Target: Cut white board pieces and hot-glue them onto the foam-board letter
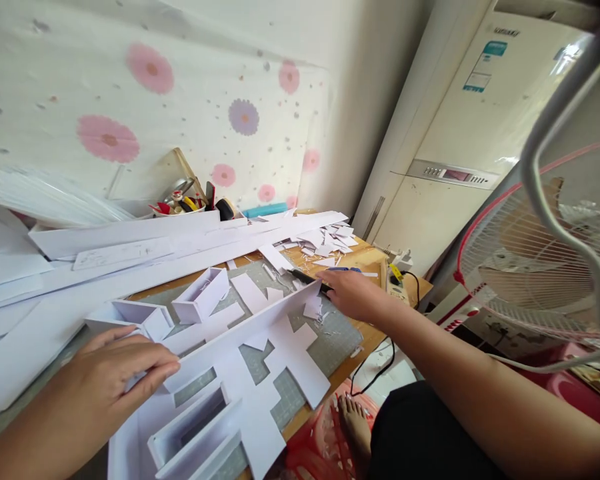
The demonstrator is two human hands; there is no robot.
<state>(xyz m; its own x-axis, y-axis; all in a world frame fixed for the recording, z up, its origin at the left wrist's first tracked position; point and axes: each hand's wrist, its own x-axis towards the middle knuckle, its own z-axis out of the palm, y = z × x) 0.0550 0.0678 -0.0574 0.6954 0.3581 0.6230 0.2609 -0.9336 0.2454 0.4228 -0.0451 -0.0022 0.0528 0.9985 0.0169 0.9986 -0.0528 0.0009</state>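
A white board model (pixel 230 373) with cut-out openings and upright walls lies on a grey cutting mat (pixel 340 337). My left hand (pixel 125 367) is bent over the wall corner at its near left, thumb on one side and fingers on the other. At the far end of the long wall, my right hand (pixel 353 293) is closed around a slim black tool (pixel 300 275); its exact kind is unclear. Two small open white boxes, one (pixel 203 295) behind the wall and one (pixel 143 317) by my left fingers, stand on the mat.
Long white board strips (pixel 205 250) lie across the back. White scraps (pixel 325 240) are heaped at the far right. Behind stands a container of tools (pixel 180 203). A power strip (pixel 397 280) with cords and a fan (pixel 545 247) are at the right.
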